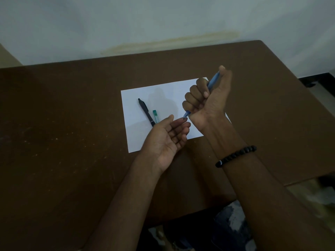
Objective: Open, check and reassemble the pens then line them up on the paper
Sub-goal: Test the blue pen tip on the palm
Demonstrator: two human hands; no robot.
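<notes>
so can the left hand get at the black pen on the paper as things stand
Probably yes. The left hand is open, palm up and holds nothing, and the black pen lies bare on the paper just beyond its thumb, beside a small green piece. The right hand is off to the other side.

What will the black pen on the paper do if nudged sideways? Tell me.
The black pen looks round-barrelled, so it would probably roll, though its clip may stop it. It seems slim and light, so it would likely slide easily on the smooth paper, perhaps bumping the green piece beside it.
</notes>
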